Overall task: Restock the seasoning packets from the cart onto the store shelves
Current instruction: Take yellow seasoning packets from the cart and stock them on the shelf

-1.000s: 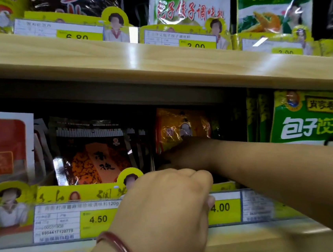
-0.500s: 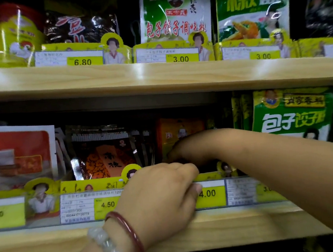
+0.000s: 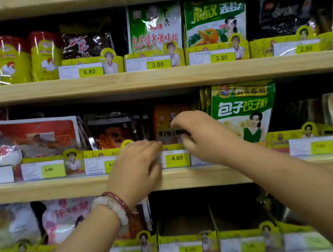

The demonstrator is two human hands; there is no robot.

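An orange seasoning packet [image 3: 166, 119] stands upright in a yellow display tray [image 3: 173, 147] on the middle shelf [image 3: 45, 190], above the 4.00 price tag [image 3: 176, 158]. My right hand [image 3: 201, 135] is in front of the packet's right half, its fingers and thumb curled round that edge. My left hand [image 3: 136, 170], with two bracelets on the wrist, has its fingers curled over the tray's front lip and price rail just left of the tag. The cart is out of view.
Dark packets with orange print [image 3: 112, 131] stand left of the orange one, and tall green packets [image 3: 242, 109] stand to its right. The upper shelf [image 3: 156, 78] holds tins and packets. Below, two yellow trays [image 3: 186, 236] show no stock.
My right hand has drawn back from deep in the shelf to the front of the orange packet. The view has pulled back and now shows three shelves. My left hand stays on the rail.
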